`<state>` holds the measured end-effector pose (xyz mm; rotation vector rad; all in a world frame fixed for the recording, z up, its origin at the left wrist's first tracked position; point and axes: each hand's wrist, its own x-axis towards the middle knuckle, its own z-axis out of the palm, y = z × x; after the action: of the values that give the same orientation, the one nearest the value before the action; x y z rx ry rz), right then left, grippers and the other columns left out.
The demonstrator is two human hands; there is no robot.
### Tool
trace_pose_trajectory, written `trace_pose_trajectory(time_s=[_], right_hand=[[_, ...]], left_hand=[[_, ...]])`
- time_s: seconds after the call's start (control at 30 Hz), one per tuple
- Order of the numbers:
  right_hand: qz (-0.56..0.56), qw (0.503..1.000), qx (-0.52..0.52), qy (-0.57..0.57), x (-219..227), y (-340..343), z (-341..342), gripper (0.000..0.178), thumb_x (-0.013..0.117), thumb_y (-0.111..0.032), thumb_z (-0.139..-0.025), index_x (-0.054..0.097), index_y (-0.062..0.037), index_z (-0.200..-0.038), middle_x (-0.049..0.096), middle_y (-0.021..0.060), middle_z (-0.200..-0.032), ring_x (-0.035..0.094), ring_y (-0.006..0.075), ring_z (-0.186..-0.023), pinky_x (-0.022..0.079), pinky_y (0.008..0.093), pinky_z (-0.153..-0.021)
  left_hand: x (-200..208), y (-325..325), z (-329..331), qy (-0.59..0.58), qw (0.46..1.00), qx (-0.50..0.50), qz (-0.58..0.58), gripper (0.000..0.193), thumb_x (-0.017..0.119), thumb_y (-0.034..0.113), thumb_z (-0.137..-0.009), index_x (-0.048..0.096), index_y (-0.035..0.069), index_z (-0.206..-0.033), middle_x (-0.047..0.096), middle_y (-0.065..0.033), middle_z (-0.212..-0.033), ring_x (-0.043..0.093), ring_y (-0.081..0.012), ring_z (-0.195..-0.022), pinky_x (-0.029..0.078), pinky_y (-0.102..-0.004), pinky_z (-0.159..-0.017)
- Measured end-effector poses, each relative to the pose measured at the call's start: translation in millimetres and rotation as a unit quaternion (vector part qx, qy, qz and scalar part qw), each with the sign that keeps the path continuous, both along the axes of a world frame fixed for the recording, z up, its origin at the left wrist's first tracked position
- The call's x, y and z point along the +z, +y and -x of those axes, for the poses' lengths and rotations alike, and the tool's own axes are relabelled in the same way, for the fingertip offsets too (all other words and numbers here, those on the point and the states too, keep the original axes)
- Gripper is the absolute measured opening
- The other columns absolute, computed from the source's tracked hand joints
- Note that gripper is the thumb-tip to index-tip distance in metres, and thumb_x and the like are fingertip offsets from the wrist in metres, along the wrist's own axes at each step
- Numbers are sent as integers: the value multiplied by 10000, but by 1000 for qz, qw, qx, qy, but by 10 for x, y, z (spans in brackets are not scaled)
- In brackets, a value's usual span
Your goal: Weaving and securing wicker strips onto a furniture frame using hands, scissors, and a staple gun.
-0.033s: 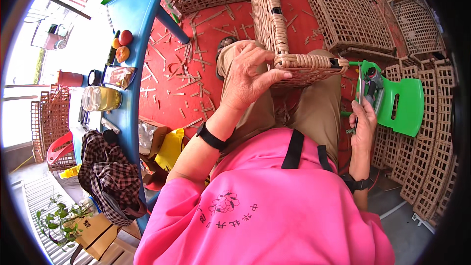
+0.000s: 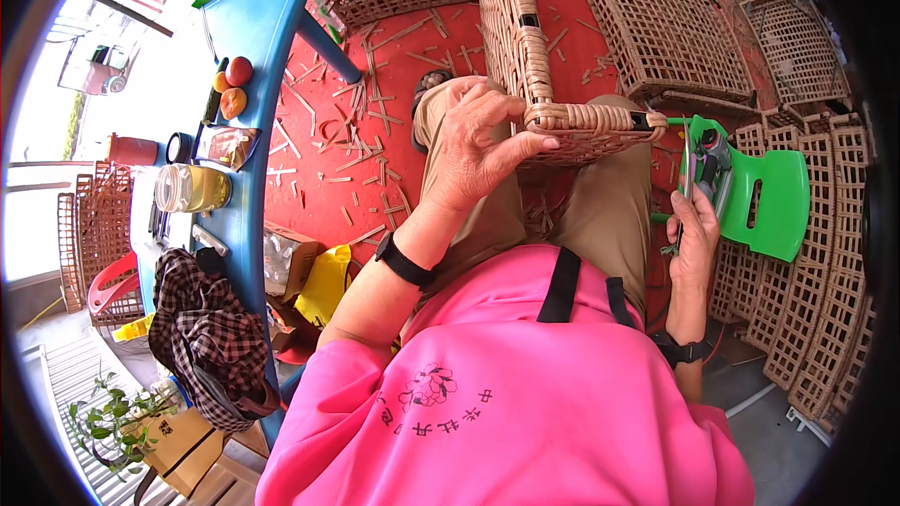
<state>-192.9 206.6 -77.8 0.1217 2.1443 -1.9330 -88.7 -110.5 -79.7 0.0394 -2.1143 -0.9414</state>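
Note:
A woven rattan basket panel with a thick wrapped rim rests over my knees. My left hand is closed around its near left corner, the thumb lying along the near rim and the fingers at the side. Dark frame pieces show through gaps in the wrapping. Off to the right, my right hand is closed around a long, slim metal tool pointing away from me; its exact kind is unclear. Just beyond that hand, a grey and black hand tool lies on a green plastic chair.
On the left, a blue table bears fruit, a glass jar and a checked cloth. Woven panels lie ahead, and more are stacked at the right. Rattan offcuts litter the red floor.

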Motion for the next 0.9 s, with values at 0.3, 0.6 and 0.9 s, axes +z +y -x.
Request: trace_pose_trajectory(time_s=[0.3, 0.6, 0.9], right_hand=[[2, 1000, 8, 12, 17, -101, -41, 414, 773, -164, -867, 658, -14, -1235, 618, -28, -840, 490, 45, -554, 349, 189, -469], [3, 1000, 19, 14, 22, -93, -48, 406, 771, -168, -867, 660, -10, -1224, 635, -15, -843, 484, 50, -554, 353, 197, -483], [2, 1000, 18, 9, 31, -75, -68, 415, 772, -165, -866, 653, -6, -1231, 647, -8, -862, 486, 47, -556, 346, 195, -483]], left_hand=[[127, -19, -26, -98, 995, 2, 11, 444, 813, 473, -729, 687, 60, -835, 613, -67, -843, 550, -280, -1026, 378, -467, -1056], [225, 251, -35, -72, 985, 35, -155, 406, 697, 425, -856, 589, 52, -737, 498, -86, -706, 467, -291, -762, 357, -398, -797], [283, 296, -111, -119, 969, 29, -214, 397, 621, 406, -914, 613, 12, -967, 566, -151, -838, 524, -343, -883, 407, -431, -808]])
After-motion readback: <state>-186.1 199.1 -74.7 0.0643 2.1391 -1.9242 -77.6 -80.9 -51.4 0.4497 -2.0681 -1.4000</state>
